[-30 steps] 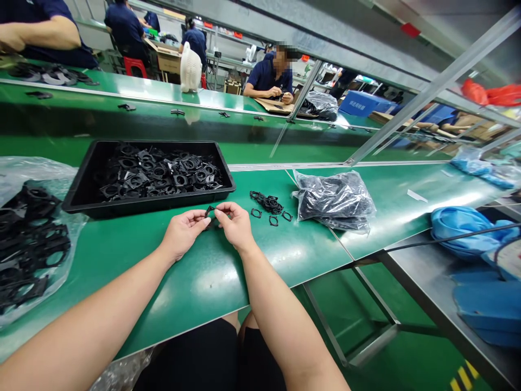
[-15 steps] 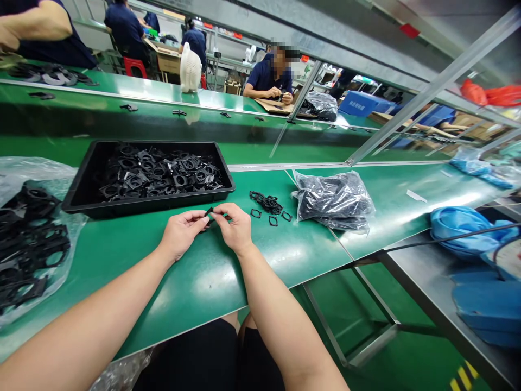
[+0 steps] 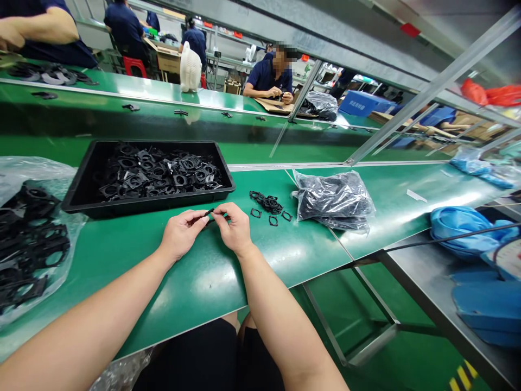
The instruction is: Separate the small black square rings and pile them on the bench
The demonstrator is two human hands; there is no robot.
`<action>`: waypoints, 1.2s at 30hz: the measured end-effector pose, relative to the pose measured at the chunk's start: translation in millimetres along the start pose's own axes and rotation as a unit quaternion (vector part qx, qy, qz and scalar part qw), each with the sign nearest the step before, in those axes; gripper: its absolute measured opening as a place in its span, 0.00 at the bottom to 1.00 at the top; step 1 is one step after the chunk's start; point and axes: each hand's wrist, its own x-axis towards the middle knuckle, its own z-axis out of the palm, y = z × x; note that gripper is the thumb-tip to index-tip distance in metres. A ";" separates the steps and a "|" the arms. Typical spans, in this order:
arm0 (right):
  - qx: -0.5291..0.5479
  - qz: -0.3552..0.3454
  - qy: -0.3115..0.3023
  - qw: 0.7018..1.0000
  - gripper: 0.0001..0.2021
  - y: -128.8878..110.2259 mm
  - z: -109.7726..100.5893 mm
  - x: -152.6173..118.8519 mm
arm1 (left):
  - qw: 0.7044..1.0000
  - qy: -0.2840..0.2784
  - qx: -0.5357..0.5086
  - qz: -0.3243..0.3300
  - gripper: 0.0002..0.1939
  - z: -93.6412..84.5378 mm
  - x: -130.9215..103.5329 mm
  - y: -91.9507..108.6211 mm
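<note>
At the far left, a heap of flat black plastic parts with round openings [image 3: 35, 239] is held in an open clear plastic bag [image 3: 49, 167] on the green tabletop [image 3: 195, 293]. Beside it, a rectangular black plastic tray [image 3: 163, 204] is filled with small black parts with ring-shaped openings [image 3: 158, 171]. Just in front of the tray's right half, a small black plastic part [image 3: 209, 212] is pinched between the fingertips of the left hand [image 3: 178, 234] and those of the right hand [image 3: 234, 229], above the tabletop; its shape is mostly hidden by the fingers. To the right of the hands, a small pile of thin black rings with side tabs [image 3: 266, 202] is seen, with three loose black rings [image 3: 273, 221] laid just in front of it. Farther right, black contents are enclosed in a crinkled clear plastic bag [image 3: 334, 198]. At the far right, a light-blue bundle [image 3: 459, 231] is rested on a grey metal table [image 3: 407, 266].
</note>
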 end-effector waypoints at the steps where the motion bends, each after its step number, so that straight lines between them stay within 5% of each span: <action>1: 0.000 -0.008 -0.002 1.000 0.06 0.0 -0.2 -0.1 | 1.000 0.000 0.007 0.006 0.17 -0.4 0.0 0.0; 4: 0.013 0.008 -0.007 1.000 0.06 0.6 0.1 -0.6 | 0.999 0.000 0.038 0.028 0.15 -1.8 0.1 1.3; 13: 0.166 0.211 0.015 0.963 0.12 6.1 6.9 2.7 | 0.993 0.003 0.088 0.073 0.11 -2.3 0.3 5.1; 19: 0.319 0.338 -0.049 0.884 0.19 2.5 3.6 5.9 | 0.989 0.025 0.107 0.098 0.08 -2.5 -2.1 6.1; 22: 0.355 0.341 -0.025 0.870 0.19 2.2 2.3 6.3 | 0.996 0.029 0.033 0.077 0.11 -1.4 -1.4 5.4; 27: 0.338 0.331 -0.018 0.881 0.16 2.9 3.1 6.6 | 0.987 0.050 -0.146 -0.050 0.25 -0.7 4.1 4.3; 36: 0.311 0.347 -0.048 0.884 0.14 3.7 0.5 6.6 | 0.981 0.035 -0.166 -0.098 0.23 -3.7 9.3 5.4</action>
